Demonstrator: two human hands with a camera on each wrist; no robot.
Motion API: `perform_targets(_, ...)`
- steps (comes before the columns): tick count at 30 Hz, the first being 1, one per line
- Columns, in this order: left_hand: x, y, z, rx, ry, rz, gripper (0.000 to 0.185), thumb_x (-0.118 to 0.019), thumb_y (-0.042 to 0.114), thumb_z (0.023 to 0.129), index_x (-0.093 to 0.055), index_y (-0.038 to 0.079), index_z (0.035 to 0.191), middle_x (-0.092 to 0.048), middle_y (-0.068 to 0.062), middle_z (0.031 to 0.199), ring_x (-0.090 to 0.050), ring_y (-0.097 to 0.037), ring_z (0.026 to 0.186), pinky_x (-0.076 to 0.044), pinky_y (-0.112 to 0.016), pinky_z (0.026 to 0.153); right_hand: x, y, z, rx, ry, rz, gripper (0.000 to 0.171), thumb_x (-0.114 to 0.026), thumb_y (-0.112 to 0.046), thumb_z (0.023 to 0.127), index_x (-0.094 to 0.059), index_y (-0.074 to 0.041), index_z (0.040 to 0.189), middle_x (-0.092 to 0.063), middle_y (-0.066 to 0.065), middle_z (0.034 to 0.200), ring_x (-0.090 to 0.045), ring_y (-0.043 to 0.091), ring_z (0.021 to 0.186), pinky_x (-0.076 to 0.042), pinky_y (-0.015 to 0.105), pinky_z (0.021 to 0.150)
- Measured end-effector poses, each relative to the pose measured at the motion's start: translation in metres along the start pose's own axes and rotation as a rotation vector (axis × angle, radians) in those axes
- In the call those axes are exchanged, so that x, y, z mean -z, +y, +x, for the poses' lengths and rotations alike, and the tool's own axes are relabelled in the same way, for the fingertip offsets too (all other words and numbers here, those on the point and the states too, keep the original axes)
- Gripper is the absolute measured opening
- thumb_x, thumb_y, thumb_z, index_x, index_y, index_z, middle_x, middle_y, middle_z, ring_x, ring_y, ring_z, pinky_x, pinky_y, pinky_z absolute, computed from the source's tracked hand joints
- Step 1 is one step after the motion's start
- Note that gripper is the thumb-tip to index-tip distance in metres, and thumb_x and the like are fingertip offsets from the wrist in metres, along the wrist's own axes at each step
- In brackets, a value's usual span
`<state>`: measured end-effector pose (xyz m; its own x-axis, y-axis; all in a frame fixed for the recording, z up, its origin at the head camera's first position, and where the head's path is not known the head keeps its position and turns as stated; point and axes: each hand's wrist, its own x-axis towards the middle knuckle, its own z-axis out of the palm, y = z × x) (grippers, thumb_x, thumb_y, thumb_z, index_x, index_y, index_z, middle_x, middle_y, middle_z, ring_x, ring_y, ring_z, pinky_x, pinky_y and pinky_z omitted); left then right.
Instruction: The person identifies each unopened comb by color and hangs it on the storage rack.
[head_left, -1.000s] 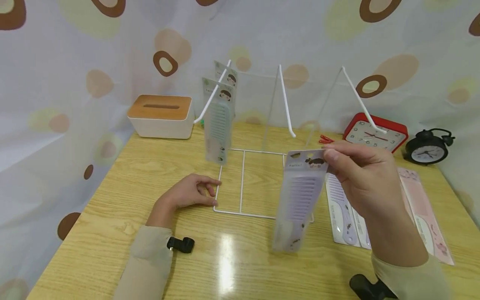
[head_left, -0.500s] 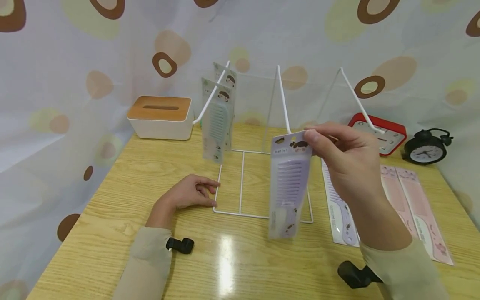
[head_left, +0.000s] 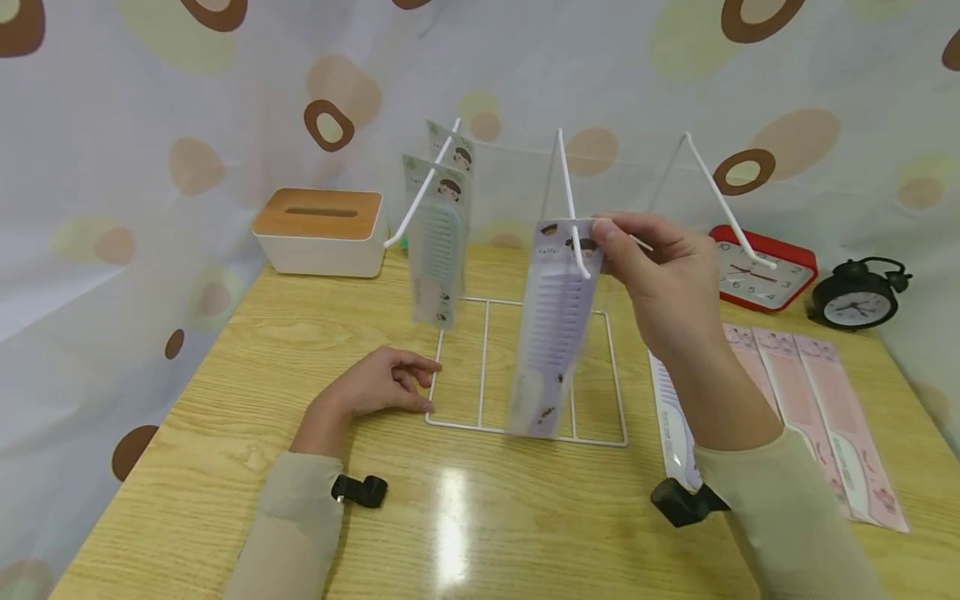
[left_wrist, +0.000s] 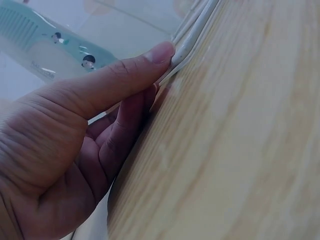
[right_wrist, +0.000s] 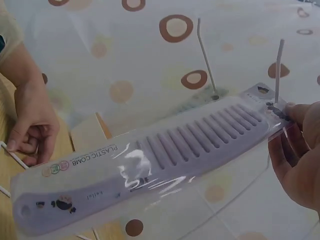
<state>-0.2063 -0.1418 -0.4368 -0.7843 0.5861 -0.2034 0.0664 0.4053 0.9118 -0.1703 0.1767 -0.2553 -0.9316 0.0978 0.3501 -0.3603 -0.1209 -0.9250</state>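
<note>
My right hand (head_left: 663, 283) pinches the top corner of a packaged purple comb (head_left: 553, 333). The middle hook (head_left: 566, 179) of a white wire display rack (head_left: 480, 367) passes through the card's hole, its bent tip showing in front. In the right wrist view the comb (right_wrist: 200, 142) hangs below the thumb and fingers, its clear wrap shiny. With thumb and curled fingers, my left hand (head_left: 382, 382) holds the rack's left base wire. The left wrist view shows that thumb on the white wire (left_wrist: 192, 42). Two packaged green combs (head_left: 435, 242) hang on the left hook.
Packaged pink combs (head_left: 813, 400) and a purple one (head_left: 675, 417) lie on the table at right. Behind them stand a red clock (head_left: 765, 271) and a black alarm clock (head_left: 855, 293). A tissue box (head_left: 322, 233) sits back left. The rack's right hook (head_left: 723, 200) juts forward.
My right hand has carried the purple comb left, up and away from me, onto the middle hook, which now passes through its card. The left hand has stayed on the base wire.
</note>
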Motion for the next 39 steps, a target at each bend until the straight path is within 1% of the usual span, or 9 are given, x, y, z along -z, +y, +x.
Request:
perform_targets(4, 0.001, 0.001, -0.001, -0.005, -0.001, -0.006, 0.057, -0.084, 0.015, 0.081, -0.064, 0.004, 0.133, -0.066, -0.012, 0.108, -0.067, -0.017, 0.081, -0.055, -0.028, 0.077, -0.003, 0.012, 0.032, -0.029, 0.025, 0.047, 0.018, -0.078, -0.011, 0.087, -0.077, 0.000, 0.101, -0.071, 0.006, 0.094, -0.068, 0.016, 0.084, -0.059, 0.024, 0.081)
perform_targets(8, 0.000, 0.002, -0.001, 0.000, 0.001, -0.017, 0.057, -0.085, 0.013, 0.080, -0.064, 0.004, 0.133, -0.066, -0.012, 0.109, -0.068, -0.017, 0.082, -0.056, -0.028, 0.078, -0.005, 0.024, 0.059, -0.060, 0.040, 0.181, 0.014, -0.078, -0.008, 0.086, -0.076, 0.001, 0.096, -0.070, 0.007, 0.090, -0.066, 0.015, 0.080, -0.059, 0.025, 0.077)
perform_targets(11, -0.002, 0.001, 0.000, 0.011, 0.000, -0.036, 0.057, -0.084, 0.012, 0.080, -0.064, 0.004, 0.132, -0.066, -0.012, 0.108, -0.069, -0.017, 0.084, -0.056, -0.029, 0.079, -0.006, 0.030, 0.072, -0.105, 0.044, 0.257, 0.011, -0.077, -0.006, 0.087, -0.075, 0.001, 0.094, -0.069, 0.007, 0.087, -0.064, 0.015, 0.076, -0.058, 0.024, 0.073)
perform_targets(15, -0.003, -0.001, 0.000, 0.022, -0.005, -0.046, 0.057, -0.085, 0.011, 0.080, -0.064, 0.005, 0.132, -0.066, -0.012, 0.108, -0.070, -0.016, 0.086, -0.056, -0.029, 0.080, -0.006, 0.035, 0.084, -0.130, 0.044, 0.296, 0.007, -0.075, -0.005, 0.088, -0.074, 0.001, 0.091, -0.069, 0.006, 0.085, -0.062, 0.015, 0.074, -0.056, 0.023, 0.070)
perform_targets(20, -0.003, -0.001, -0.002, 0.016, -0.006, -0.014, 0.057, -0.085, 0.013, 0.080, -0.064, 0.005, 0.132, -0.067, -0.011, 0.109, -0.070, -0.016, 0.086, -0.056, -0.029, 0.081, -0.004, 0.035, 0.087, -0.129, 0.040, 0.268, 0.008, -0.076, -0.007, 0.087, -0.075, 0.000, 0.091, -0.070, 0.005, 0.085, -0.064, 0.015, 0.075, -0.055, 0.023, 0.070)
perform_targets(24, -0.002, -0.001, -0.002, -0.009, 0.001, 0.019, 0.056, -0.085, 0.015, 0.080, -0.064, 0.005, 0.132, -0.067, -0.011, 0.109, -0.070, -0.016, 0.085, -0.055, -0.031, 0.082, -0.001, 0.035, 0.087, -0.137, 0.028, 0.200, 0.011, -0.079, -0.011, 0.086, -0.076, -0.004, 0.093, -0.070, 0.003, 0.087, -0.064, 0.015, 0.079, -0.056, 0.024, 0.071)
perform_targets(28, -0.004, -0.002, -0.004, -0.029, 0.002, 0.056, 0.056, -0.085, 0.017, 0.081, -0.065, 0.007, 0.132, -0.068, -0.009, 0.109, -0.069, -0.016, 0.085, -0.054, -0.032, 0.085, 0.007, 0.037, 0.084, -0.191, 0.026, 0.189, 0.012, -0.079, -0.013, 0.086, -0.076, -0.006, 0.095, -0.069, 0.002, 0.089, -0.064, 0.015, 0.081, -0.055, 0.024, 0.072)
perform_targets(33, -0.005, -0.002, -0.004, -0.044, 0.015, 0.078, 0.054, -0.085, 0.017, 0.080, -0.066, 0.008, 0.130, -0.069, -0.008, 0.107, -0.067, -0.016, 0.085, -0.054, -0.034, 0.085, 0.023, 0.045, 0.072, -0.296, 0.015, 0.200, 0.025, -0.079, -0.015, 0.085, -0.074, -0.006, 0.108, -0.069, 0.001, 0.099, -0.067, 0.014, 0.085, -0.056, 0.021, 0.078)
perform_targets(39, -0.004, 0.000, -0.003, -0.045, 0.017, 0.098, 0.055, -0.086, 0.018, 0.080, -0.066, 0.008, 0.130, -0.069, -0.007, 0.105, -0.066, -0.015, 0.087, -0.053, -0.032, 0.085, 0.053, 0.062, 0.053, -0.356, -0.082, 0.064, 0.033, -0.076, -0.017, 0.089, -0.071, -0.008, 0.121, -0.068, -0.001, 0.110, -0.070, 0.012, 0.093, -0.056, 0.019, 0.084)
